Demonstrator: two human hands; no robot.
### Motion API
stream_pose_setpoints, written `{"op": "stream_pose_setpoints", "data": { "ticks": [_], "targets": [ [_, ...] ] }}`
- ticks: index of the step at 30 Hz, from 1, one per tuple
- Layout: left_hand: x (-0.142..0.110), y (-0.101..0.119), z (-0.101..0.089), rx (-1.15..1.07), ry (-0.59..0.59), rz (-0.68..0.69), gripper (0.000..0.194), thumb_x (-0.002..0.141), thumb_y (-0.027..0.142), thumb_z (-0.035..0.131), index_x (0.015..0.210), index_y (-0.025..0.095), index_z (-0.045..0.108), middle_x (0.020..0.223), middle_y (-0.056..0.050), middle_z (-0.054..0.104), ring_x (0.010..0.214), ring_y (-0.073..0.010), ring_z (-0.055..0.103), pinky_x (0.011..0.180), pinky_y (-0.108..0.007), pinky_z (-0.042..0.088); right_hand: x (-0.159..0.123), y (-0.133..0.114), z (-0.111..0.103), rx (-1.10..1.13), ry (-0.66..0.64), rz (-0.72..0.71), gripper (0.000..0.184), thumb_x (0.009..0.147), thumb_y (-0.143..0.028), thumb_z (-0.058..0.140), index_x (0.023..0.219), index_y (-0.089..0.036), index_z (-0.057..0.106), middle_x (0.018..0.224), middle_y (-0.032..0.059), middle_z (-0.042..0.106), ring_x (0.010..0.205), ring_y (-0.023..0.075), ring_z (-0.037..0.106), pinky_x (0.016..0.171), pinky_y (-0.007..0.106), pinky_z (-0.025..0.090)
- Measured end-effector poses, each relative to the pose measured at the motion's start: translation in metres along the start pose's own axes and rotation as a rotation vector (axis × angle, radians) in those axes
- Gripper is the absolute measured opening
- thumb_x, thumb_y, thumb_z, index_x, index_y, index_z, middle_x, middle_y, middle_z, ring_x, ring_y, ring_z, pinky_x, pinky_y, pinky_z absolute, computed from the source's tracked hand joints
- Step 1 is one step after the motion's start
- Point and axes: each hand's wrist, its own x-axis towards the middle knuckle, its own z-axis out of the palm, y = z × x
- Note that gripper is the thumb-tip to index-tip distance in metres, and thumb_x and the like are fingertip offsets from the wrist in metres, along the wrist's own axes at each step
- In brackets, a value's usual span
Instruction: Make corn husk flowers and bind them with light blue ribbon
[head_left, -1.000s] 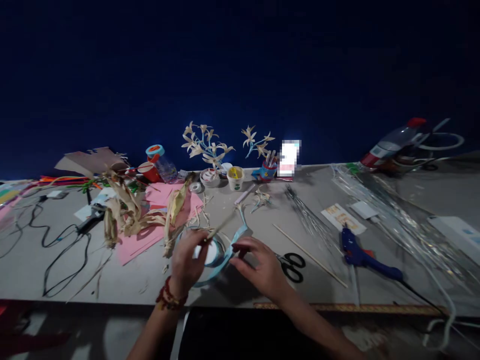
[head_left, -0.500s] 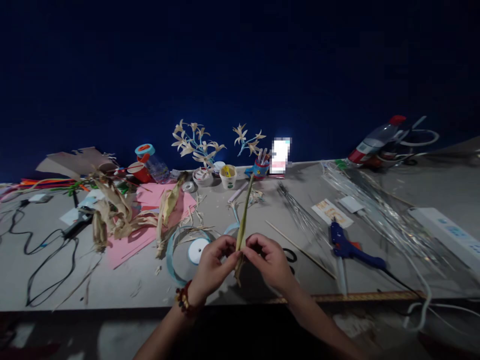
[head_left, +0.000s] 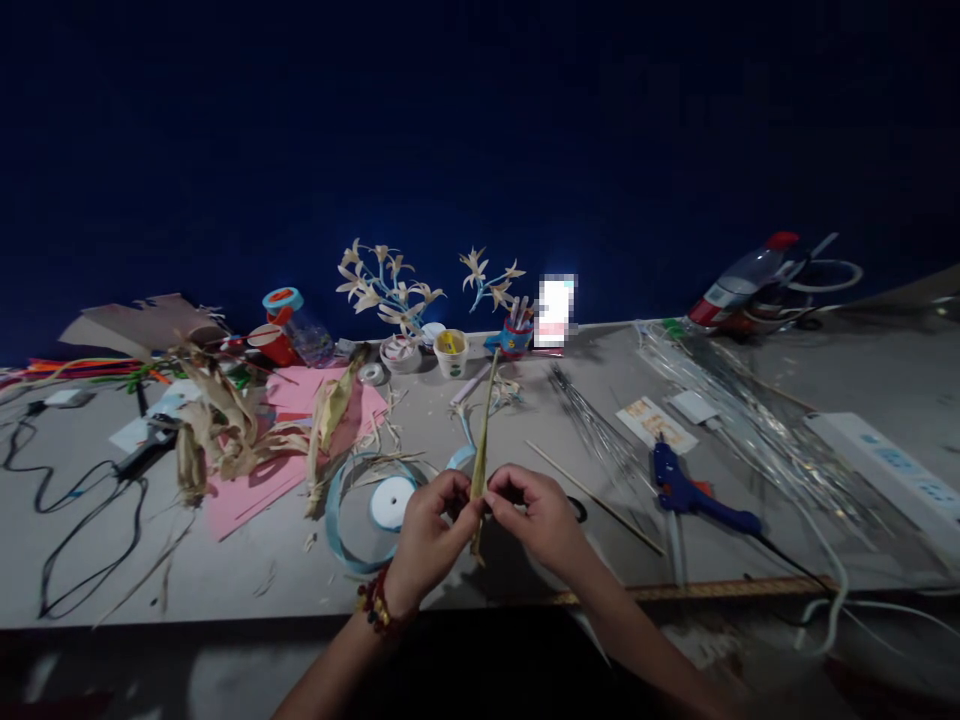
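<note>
A narrow, yellowish-green corn husk stands almost upright between my two hands, over the front of the table. My left hand pinches it from the left near its lower end, thumb against fingers. From the right, my right hand pinches the same spot, with its fingertips close to the left thumb. The husk's ragged end pokes out below the fingers. Beside my left hand lie a white spool and a loop of light blue ribbon.
Dry corn husks lie on pink paper at left. Husk flowers stand at the back near a white tub. To the right are a blue glue gun, metal wires, a thin stick and a power strip.
The view has shifted slightly, so the table things sit a little further left. Both hands keep their pinch on the corn husk, which has hardly moved.
</note>
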Motion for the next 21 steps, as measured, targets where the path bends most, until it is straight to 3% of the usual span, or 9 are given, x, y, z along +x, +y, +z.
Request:
{"op": "stream_pose_setpoints", "data": {
  "ticks": [15, 21],
  "targets": [
    [-0.007, 0.000, 0.006, 0.289, 0.096, 0.120, 0.009, 0.089, 0.021, 0.055, 0.081, 0.020, 0.055, 0.065, 0.003, 0.055, 0.057, -0.0121, 0.052, 0.058, -0.022, 0.038, -0.004, -0.014, -0.001, -0.272, 0.024, -0.021, 0.013, 0.085, -0.023, 0.057, 0.073, -0.020, 0.061, 0.068, -0.0012, 0.064, 0.066, 0.0157, 0.058, 0.065, 0.025, 0.038],
    [-0.008, 0.003, 0.004, 0.247, 0.084, 0.127, 0.013, 0.091, 0.022, 0.054, 0.078, 0.019, 0.055, 0.064, 0.004, 0.053, 0.057, -0.0114, 0.050, 0.057, -0.022, 0.038, -0.002, -0.014, -0.004, -0.141, -0.020, -0.019, 0.012, 0.086, -0.021, 0.056, 0.076, -0.020, 0.062, 0.070, -0.0019, 0.064, 0.066, 0.0145, 0.059, 0.065, 0.023, 0.041]
  ]
}}
